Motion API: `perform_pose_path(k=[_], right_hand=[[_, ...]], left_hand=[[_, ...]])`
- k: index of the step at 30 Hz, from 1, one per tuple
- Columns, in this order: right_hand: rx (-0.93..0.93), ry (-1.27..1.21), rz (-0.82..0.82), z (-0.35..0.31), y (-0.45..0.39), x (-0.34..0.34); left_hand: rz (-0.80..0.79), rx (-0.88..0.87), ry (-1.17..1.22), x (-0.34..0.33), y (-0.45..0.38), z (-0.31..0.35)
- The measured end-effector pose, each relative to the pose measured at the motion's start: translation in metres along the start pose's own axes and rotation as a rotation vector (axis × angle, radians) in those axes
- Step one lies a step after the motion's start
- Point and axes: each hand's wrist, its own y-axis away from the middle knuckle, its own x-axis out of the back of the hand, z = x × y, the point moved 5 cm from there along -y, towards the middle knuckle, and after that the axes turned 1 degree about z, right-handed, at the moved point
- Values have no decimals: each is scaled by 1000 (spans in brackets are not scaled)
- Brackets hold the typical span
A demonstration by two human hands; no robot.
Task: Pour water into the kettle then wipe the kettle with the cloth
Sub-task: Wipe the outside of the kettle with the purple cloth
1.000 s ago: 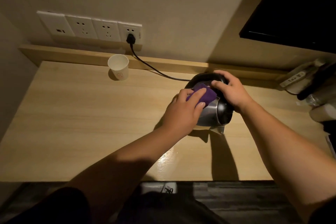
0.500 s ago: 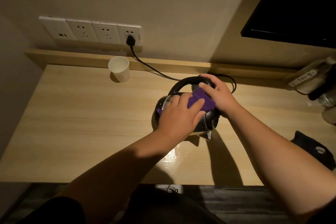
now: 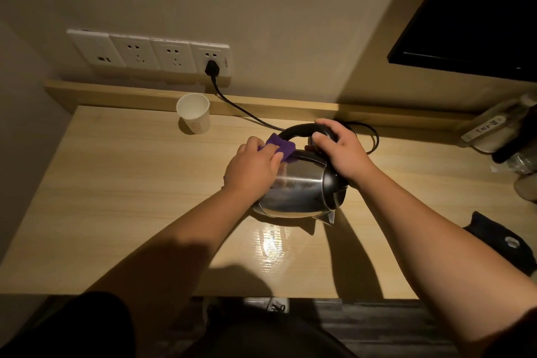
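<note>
A steel kettle (image 3: 299,192) with a black handle (image 3: 299,128) is tipped on its side over the wooden table (image 3: 122,189), spout toward me. My right hand (image 3: 340,151) grips the handle end near the lid. My left hand (image 3: 250,168) presses a purple cloth (image 3: 282,145) against the kettle's upper body, close to the handle. Most of the cloth is hidden under my fingers.
A white paper cup (image 3: 194,117) stands at the back left. A black cord (image 3: 247,113) runs from the wall sockets (image 3: 151,52) to behind the kettle. A wet shine (image 3: 273,244) lies in front of the kettle. Dark items (image 3: 505,241) and bottles (image 3: 520,139) crowd the right edge.
The kettle has been turned so its steel side faces me. My left hand with the cloth slid from the lid toward the body near the handle; my right hand shifted on the handle.
</note>
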Motion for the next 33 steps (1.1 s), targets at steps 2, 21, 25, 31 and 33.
perform_pose_path(k=[2, 21, 25, 31, 33], right_hand=[[1, 29, 3, -2, -1, -1], [-84, -28, 132, 9, 0, 0], [-75, -23, 143, 2, -4, -4], [-61, 37, 145, 2, 2, -5], [-61, 33, 156, 2, 2, -5]], left_hand=[[20, 20, 14, 2, 1, 0], [88, 97, 13, -10, 37, -35], [64, 184, 99, -3, 25, -45], [40, 48, 204, 10, 6, -22], [13, 12, 184, 13, -3, -10]])
